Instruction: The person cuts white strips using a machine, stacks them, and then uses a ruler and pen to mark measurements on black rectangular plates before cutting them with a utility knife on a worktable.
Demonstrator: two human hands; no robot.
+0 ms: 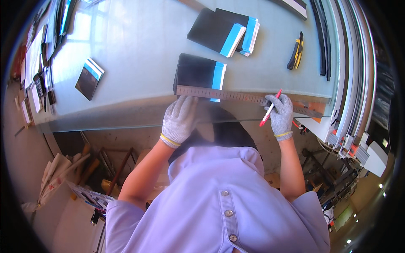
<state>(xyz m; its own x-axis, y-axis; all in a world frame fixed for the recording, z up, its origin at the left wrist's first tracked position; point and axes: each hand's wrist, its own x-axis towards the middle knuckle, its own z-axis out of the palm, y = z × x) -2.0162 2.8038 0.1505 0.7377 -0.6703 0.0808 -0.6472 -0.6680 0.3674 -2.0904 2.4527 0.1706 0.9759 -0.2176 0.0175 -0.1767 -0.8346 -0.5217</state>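
A long metal ruler (236, 95) lies across the lower part of a stack of black sheets with a blue and white band (195, 71), near the front edge of the glass table. My left hand (179, 118), in a grey knitted glove with a yellow cuff, has its fingers stretched out against the ruler's left end at the stack's near edge. Gloved likewise, my right hand (282, 116) grips a red and white pen (270, 110) slanting between its fingers. That hand also rests on the ruler, which runs on past it to the right.
Two more black and blue stacks (215, 31) overlap farther back. A yellow and black utility knife (298, 51) lies at right, near dark strips (322, 42) and metal rails (352, 71). At left are a small dark card (89, 79) and a calculator (39, 85). Rolls (59, 170) stand below.
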